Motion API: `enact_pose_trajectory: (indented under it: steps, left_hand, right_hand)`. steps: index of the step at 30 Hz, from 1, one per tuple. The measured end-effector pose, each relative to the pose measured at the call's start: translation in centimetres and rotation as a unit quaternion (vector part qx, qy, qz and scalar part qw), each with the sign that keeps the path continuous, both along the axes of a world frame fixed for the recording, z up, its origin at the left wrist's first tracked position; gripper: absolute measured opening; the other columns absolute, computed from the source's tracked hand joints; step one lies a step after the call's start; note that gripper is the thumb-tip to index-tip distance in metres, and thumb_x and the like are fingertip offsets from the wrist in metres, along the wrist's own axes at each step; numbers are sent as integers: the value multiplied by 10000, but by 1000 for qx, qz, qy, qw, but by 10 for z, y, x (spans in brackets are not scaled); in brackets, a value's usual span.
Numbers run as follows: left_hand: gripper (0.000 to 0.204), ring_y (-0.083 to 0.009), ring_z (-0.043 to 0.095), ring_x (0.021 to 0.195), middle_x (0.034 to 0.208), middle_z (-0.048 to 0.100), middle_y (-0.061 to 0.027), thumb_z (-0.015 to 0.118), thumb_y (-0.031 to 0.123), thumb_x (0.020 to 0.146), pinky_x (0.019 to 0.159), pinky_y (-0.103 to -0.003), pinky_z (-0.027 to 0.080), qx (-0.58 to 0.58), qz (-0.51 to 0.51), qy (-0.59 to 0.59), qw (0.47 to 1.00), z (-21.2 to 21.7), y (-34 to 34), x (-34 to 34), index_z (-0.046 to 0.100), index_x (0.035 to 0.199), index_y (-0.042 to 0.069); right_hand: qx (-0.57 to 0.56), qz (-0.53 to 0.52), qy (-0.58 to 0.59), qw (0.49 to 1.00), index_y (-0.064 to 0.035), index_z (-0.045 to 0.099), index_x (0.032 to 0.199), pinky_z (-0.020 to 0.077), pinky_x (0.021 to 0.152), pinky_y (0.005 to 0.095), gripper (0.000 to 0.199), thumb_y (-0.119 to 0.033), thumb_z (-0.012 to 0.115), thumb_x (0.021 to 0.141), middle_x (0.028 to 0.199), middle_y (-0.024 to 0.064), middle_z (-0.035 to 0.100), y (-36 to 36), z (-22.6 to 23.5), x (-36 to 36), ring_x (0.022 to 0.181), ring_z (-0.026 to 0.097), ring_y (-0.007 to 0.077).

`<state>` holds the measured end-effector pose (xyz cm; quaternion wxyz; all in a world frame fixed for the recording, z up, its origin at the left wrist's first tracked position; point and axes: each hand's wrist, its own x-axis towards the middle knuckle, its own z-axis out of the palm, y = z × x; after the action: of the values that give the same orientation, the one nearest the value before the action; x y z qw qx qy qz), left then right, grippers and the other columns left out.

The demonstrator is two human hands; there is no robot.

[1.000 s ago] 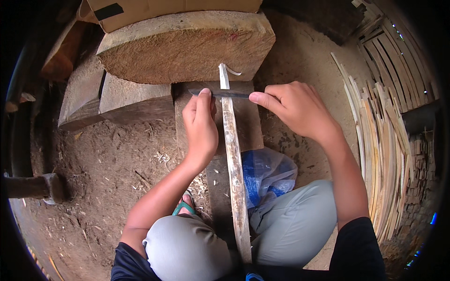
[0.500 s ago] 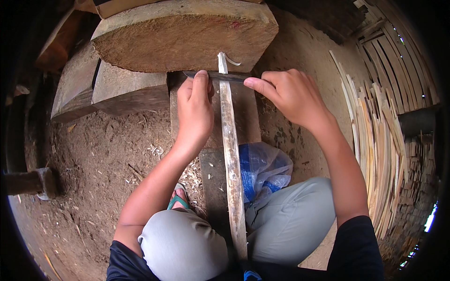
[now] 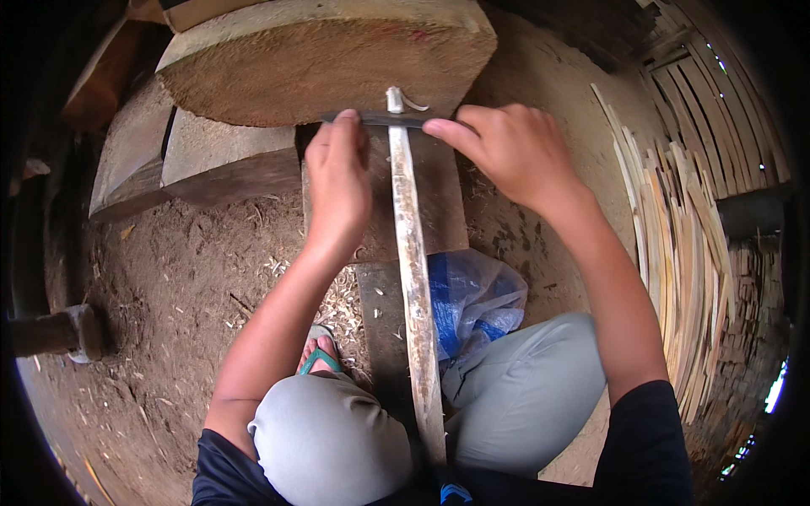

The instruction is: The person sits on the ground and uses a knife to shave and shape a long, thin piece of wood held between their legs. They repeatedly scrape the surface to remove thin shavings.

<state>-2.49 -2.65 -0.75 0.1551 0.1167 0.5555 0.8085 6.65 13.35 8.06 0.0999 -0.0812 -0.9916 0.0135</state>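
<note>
One dark knife [image 3: 378,119] is lying crosswise over a pale wooden strip [image 3: 411,253], close to its far end. The left hand [image 3: 340,181] is pinching the knife's left end between thumb and fingers; the right hand [image 3: 515,156] is gripping the other end, its thumb pointing along it. A thin curl [image 3: 415,104] is bending out beside the strip's far end, in front of a large wood slab's [image 3: 337,67] lower edge. The strip is running over a wooden block [image 3: 443,202], crossing its near edge toward the lap. Near that block's near right corner, a blue-and-clear plastic bag [image 3: 477,295] is resting.
</note>
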Motion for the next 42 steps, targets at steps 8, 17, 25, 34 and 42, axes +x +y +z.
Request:
enact_pose_trajectory:
  steps: [8, 17, 25, 34, 42]
  left_hand:
    - [346, -37, 280, 561, 659, 339, 84, 496, 362, 1039, 494, -248, 210, -11, -38, -15, 999, -3, -5, 14, 447, 760, 163]
    - [328, -46, 295, 570, 666, 364, 88, 516, 369, 1020, 514, -256, 221, -60, -8, -14, 998, 0, -5, -3, 466, 763, 172]
    - [334, -56, 315, 589, 679, 387, 66, 510, 328, 1028, 533, -259, 245, 2, -2, -10, 1000, 3, 5, -8, 477, 751, 144]
    - [342, -58, 338, 639, 714, 426, 58, 535, 324, 1019, 579, -257, 269, -18, -18, 37, 999, 5, 12, -3, 488, 751, 116]
    - [309, -41, 306, 556, 673, 418, 78, 536, 345, 1019, 497, -248, 227, -60, 23, 47, 997, 4, 13, -7, 504, 781, 150]
  right_hand:
    - [-22, -5, -30, 999, -78, 666, 671, 517, 589, 491, 597, -596, 546, 943, 632, 169, 649, 10, 1, 11, 630, 657, 400]
    - [-10, 0, -14, 1000, -71, 685, 687, 521, 613, 490, 587, -587, 562, 938, 632, 176, 646, 9, 1, -4, 652, 660, 398]
    - [-28, -8, -11, 1000, -68, 700, 737, 493, 615, 478, 595, -601, 538, 946, 636, 175, 633, 14, -2, -9, 647, 639, 401]
    - [-42, 5, 17, 999, -39, 638, 707, 437, 560, 455, 565, -541, 576, 960, 619, 185, 589, 29, -12, -2, 612, 598, 402]
    - [-37, -8, 18, 999, -76, 687, 682, 545, 651, 501, 641, -641, 520, 935, 664, 185, 672, 24, -17, -7, 684, 684, 403]
